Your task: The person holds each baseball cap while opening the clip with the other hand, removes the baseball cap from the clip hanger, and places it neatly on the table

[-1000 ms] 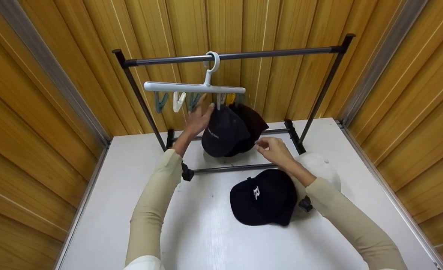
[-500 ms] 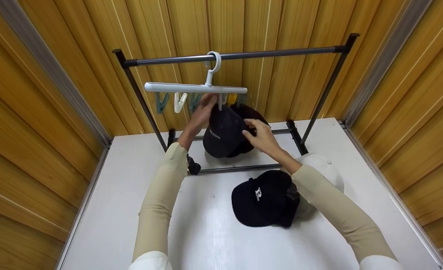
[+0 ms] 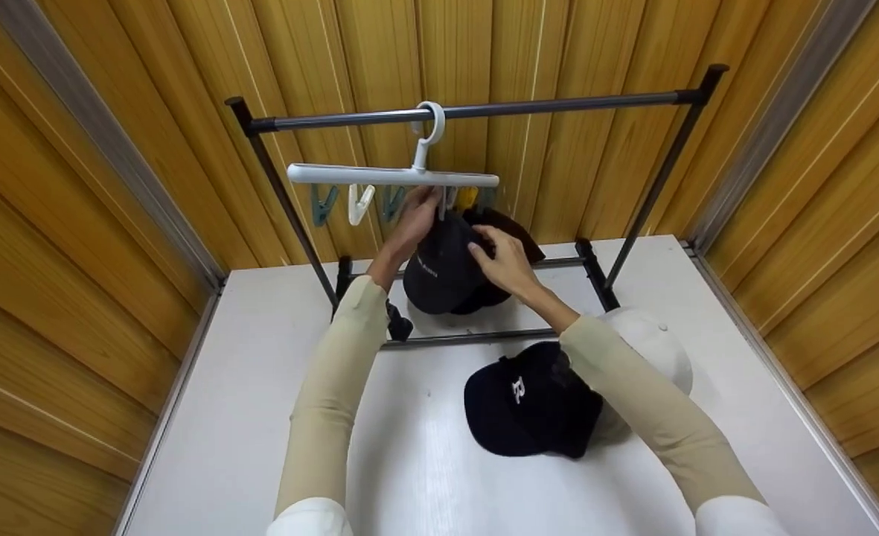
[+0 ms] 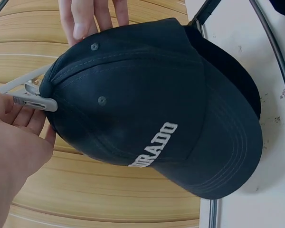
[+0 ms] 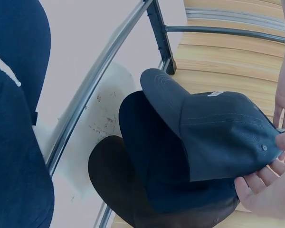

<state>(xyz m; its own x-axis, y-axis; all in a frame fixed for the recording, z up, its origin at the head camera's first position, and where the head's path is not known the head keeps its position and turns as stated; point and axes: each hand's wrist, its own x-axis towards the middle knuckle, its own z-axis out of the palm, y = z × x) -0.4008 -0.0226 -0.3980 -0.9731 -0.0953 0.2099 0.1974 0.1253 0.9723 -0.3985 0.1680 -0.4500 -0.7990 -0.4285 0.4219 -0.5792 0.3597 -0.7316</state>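
Observation:
A dark baseball cap (image 4: 137, 99) with white lettering hangs crown-up, brim down, below a white clip hanger (image 3: 387, 176). My left hand (image 3: 415, 222) pinches a grey clip (image 4: 35, 101) whose tip sits on the top of the crown. Relaxed fingers of my right hand (image 3: 506, 260) touch the far side of the same crown, as the left wrist view also shows. Behind this cap hang a navy cap (image 5: 156, 166) and a brownish one (image 5: 111, 175), seen side by side in the right wrist view.
The hanger hooks over a dark metal rack's bar (image 3: 558, 106). Unused green and white clips (image 3: 359, 205) dangle on its left. A black cap (image 3: 532, 398) with a white R and a white cap (image 3: 655, 346) lie on the white table (image 3: 424, 476). Wooden walls surround it.
My right hand has moved up and left onto the cap's crown. My left hand has shifted slightly right and now pinches the clip above the cap.

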